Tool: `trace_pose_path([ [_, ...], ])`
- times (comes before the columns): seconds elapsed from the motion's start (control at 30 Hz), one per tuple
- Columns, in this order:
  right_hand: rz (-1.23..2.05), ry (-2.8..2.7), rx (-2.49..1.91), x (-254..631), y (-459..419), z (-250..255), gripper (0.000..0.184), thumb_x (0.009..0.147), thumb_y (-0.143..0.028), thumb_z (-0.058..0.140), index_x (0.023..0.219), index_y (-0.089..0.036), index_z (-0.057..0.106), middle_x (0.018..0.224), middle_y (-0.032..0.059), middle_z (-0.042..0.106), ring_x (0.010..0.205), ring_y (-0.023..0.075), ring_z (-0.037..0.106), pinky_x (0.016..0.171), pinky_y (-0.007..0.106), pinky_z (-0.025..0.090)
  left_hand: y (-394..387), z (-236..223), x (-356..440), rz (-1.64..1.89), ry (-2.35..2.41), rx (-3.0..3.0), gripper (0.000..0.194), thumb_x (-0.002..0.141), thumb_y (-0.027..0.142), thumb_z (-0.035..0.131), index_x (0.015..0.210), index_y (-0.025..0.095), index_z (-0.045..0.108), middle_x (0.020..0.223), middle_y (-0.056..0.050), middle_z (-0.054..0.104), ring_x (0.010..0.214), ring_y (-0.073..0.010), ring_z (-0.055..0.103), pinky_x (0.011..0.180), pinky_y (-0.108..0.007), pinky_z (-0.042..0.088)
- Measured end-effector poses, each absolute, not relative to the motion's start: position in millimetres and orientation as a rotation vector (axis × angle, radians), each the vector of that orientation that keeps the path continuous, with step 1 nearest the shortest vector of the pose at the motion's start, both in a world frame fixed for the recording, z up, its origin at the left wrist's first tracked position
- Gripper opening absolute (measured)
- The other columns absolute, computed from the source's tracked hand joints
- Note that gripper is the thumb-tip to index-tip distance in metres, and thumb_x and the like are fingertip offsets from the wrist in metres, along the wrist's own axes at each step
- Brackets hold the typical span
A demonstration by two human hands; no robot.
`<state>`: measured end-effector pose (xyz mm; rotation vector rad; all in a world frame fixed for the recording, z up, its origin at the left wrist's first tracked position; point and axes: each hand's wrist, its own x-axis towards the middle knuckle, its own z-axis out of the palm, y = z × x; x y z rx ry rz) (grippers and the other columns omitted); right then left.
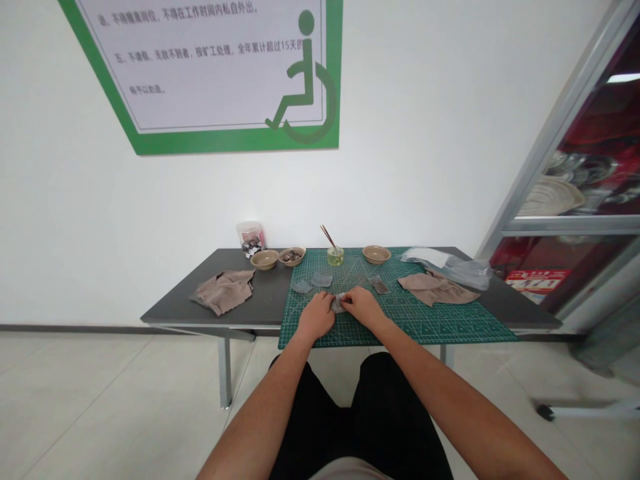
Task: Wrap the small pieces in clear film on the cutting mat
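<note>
Between my hands, low over the green cutting mat (400,325), is a small clear plastic bag (339,304). My left hand (318,315) pinches its left side with closed fingers. My right hand (363,306) grips the right side, fingertips pressed together. Whatever is inside the bag is too small to make out. Just beyond my left hand two flat clear bags (322,279) lie on the mat. Past my right hand rests another small bag (379,285) with something dark in it.
At the back stand an empty tan bowl (265,260), a bowl of dark pieces (292,257), a glass jar with sticks (335,255), another bowl (377,254) and a plastic tub (251,239). Brown cloths (225,291) lie on both sides, with plastic packaging (450,265) at right.
</note>
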<state>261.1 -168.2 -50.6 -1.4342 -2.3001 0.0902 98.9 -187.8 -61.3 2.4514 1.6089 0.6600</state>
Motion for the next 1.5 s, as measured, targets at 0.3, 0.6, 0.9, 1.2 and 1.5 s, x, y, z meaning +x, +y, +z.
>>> trace_pose_path([
  [0.3, 0.158, -2.362, -1.261, 261, -179, -55, 0.011, 0.081, -0.02, 0.06, 0.074, -0.019, 0.069, 0.076, 0.0033, 0.067, 0.083, 0.0181, 0.055, 0.076, 0.028, 0.038, -187, -63, 97, 0.669, 1.579, 2.485, 0.037, 0.082, 0.012, 0.039, 0.115, 0.017, 0.056, 0.111, -0.009, 0.056, 0.104, -0.0207, 0.048, 0.095, -0.032, 0.037],
  [0.6, 0.055, -2.307, -1.37, 261, -170, -51, 0.014, 0.082, -0.021, 0.058, 0.072, -0.018, 0.067, 0.075, 0.0049, 0.065, 0.083, 0.0187, 0.055, 0.076, 0.028, 0.039, -188, -63, 98, 0.668, 1.58, 2.488, 0.033, 0.085, 0.015, 0.038, 0.112, 0.018, 0.056, 0.109, -0.009, 0.056, 0.103, -0.0206, 0.049, 0.093, -0.032, 0.038],
  [0.9, 0.162, -2.263, -1.314, 251, -176, -56, 0.011, 0.081, -0.018, 0.058, 0.077, -0.019, 0.068, 0.081, 0.0035, 0.067, 0.084, 0.0176, 0.055, 0.082, 0.028, 0.039, -191, -56, 98, 0.657, 1.59, 2.409, 0.036, 0.084, 0.013, 0.041, 0.118, 0.021, 0.052, 0.112, -0.007, 0.057, 0.106, -0.0197, 0.049, 0.094, -0.032, 0.037],
  [1.2, 0.27, -2.212, -1.253, 255, -177, -54, 0.013, 0.083, -0.024, 0.059, 0.079, -0.021, 0.071, 0.086, 0.0035, 0.07, 0.089, 0.0182, 0.056, 0.086, 0.031, 0.038, -189, -56, 94, 0.738, 1.475, 2.462, 0.032, 0.083, 0.017, 0.048, 0.113, 0.023, 0.059, 0.109, -0.006, 0.059, 0.104, -0.0206, 0.051, 0.092, -0.033, 0.04],
  [1.5, 0.273, -2.21, -1.329, 277, -164, -63, 0.051, 0.078, -0.034, 0.063, 0.125, -0.016, 0.055, 0.123, 0.0104, 0.059, 0.113, 0.0249, 0.048, 0.097, 0.038, 0.034, -185, -58, 92, 0.927, 1.474, 2.343, 0.01, 0.081, 0.024, 0.057, 0.089, 0.021, 0.061, 0.104, -0.005, 0.061, 0.1, -0.0199, 0.053, 0.089, -0.034, 0.041],
])
